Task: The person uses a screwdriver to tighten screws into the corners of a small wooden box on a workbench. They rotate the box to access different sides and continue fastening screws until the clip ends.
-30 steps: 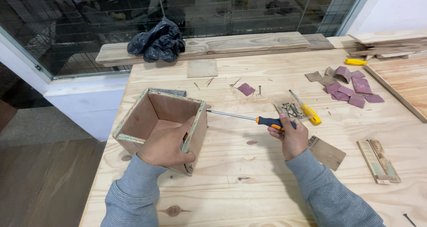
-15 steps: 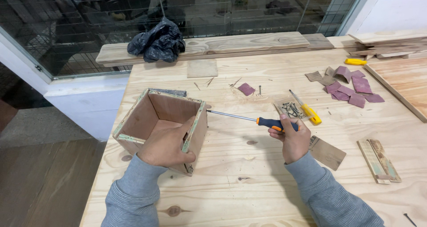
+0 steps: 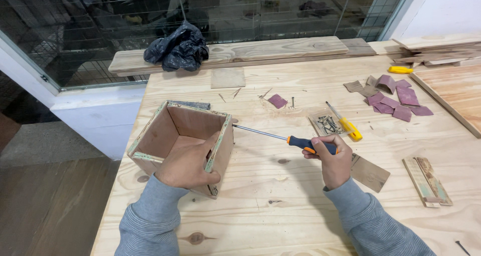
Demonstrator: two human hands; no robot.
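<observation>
An open wooden box [image 3: 168, 130] of brown boards lies tipped on a pale wooden workbench [image 3: 280, 206]. My left hand [image 3: 188, 163] grips its near right corner, fingers over the rim. My right hand [image 3: 330, 160] is closed around the orange-and-black handle of a long screwdriver [image 3: 280, 137]. The steel shaft points left and its tip meets the box's right wall near the top edge.
A small clear packet of screws [image 3: 326, 123] and a yellow-handled screwdriver [image 3: 345, 125] lie right of the box. Sandpaper scraps [image 3: 393, 98], a brown card [image 3: 370, 172], wooden strips [image 3: 427, 182], a black plastic bag [image 3: 175, 48], planks and loose screws lie about.
My right hand has shifted slightly along the screwdriver handle. The box and my left hand stay where they were.
</observation>
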